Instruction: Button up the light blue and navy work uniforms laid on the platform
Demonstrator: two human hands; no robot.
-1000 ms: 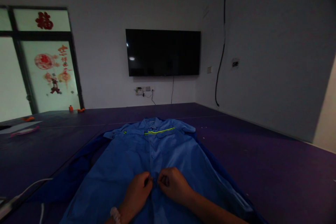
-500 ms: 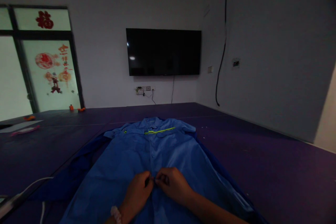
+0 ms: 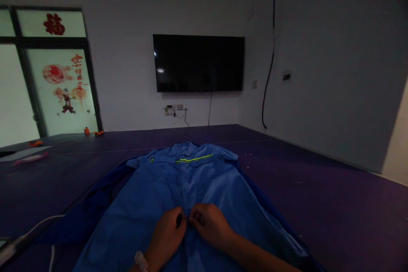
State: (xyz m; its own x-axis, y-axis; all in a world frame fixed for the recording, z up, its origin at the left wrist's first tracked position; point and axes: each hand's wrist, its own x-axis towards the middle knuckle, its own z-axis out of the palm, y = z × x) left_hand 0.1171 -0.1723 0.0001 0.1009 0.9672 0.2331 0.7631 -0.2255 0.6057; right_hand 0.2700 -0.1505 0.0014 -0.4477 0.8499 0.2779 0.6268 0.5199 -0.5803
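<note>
A blue short-sleeved shirt with yellow-green stripes across the chest lies spread out, its collar at the far end. Darker blue cloth shows from beneath it on both sides. At the front placket, my left hand pinches the fabric from the left, a white band around its wrist. Facing it, my right hand is closed with its fingertips on the same placket edge, close to the left fingertips. Whether a button sits between them is hidden. Buttons run up the placket beyond the hands.
The shirt rests on a wide purple surface. A white cable and power strip lie at the near left. Farther left are a pink-edged item and small orange objects. A television hangs on the back wall.
Almost nothing differs. The right fingertips have shifted very slightly at the placket, while the shirt and left hand keep their places.
</note>
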